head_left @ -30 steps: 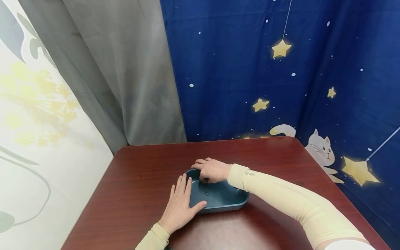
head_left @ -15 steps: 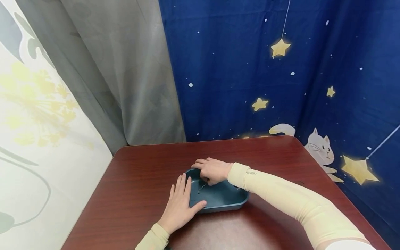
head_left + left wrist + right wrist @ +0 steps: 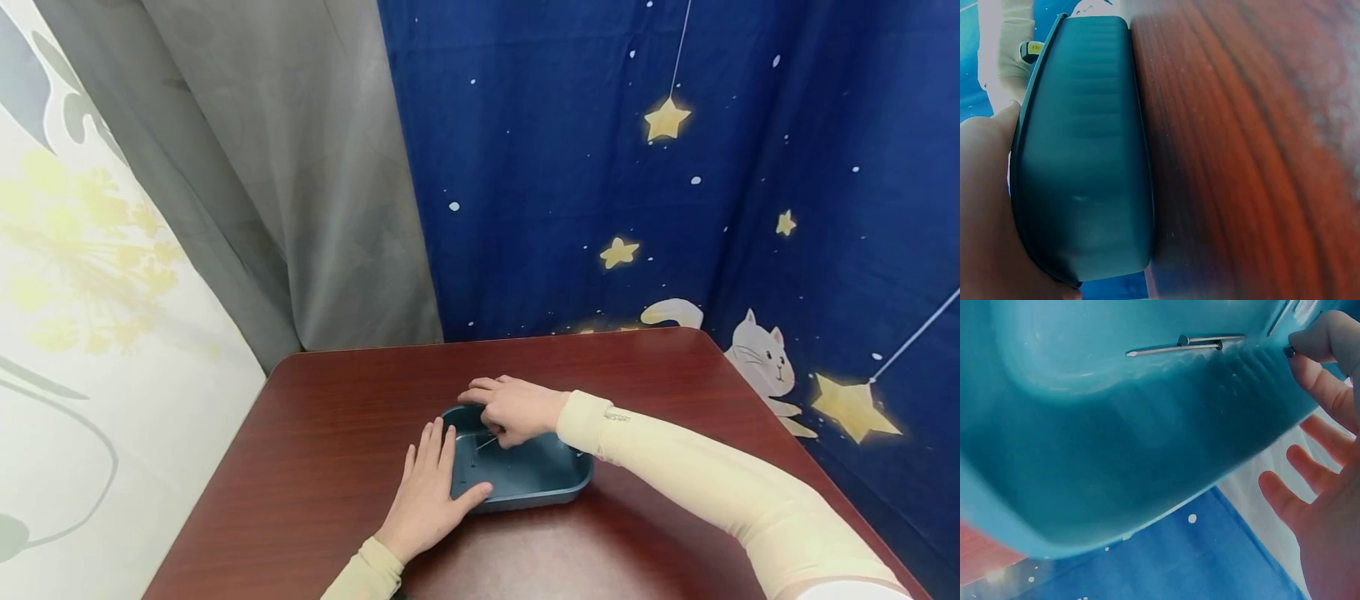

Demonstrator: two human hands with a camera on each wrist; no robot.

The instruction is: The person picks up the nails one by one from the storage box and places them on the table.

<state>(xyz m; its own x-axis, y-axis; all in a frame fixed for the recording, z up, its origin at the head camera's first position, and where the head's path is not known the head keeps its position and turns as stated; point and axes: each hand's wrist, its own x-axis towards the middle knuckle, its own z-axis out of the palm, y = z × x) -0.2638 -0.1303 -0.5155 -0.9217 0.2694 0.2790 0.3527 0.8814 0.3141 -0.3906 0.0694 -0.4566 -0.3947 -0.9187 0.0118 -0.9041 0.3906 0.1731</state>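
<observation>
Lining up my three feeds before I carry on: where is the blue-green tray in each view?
Head: the tray sits low, just right of centre.
Left wrist: the tray runs lengthwise down the left half, outer side showing.
Right wrist: the tray shows its inside across much of the top and left.
Shared landmark: the red-brown table, under the tray in head, right side in left wrist, lower-left corner in right wrist.

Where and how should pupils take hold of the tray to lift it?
Probably by the rim of the tray, at both ends, coming from outside: it sits flat on the table with no visible finger gap beneath, while the walls rise to the rim. Keep it level; nails lie inside.
</observation>
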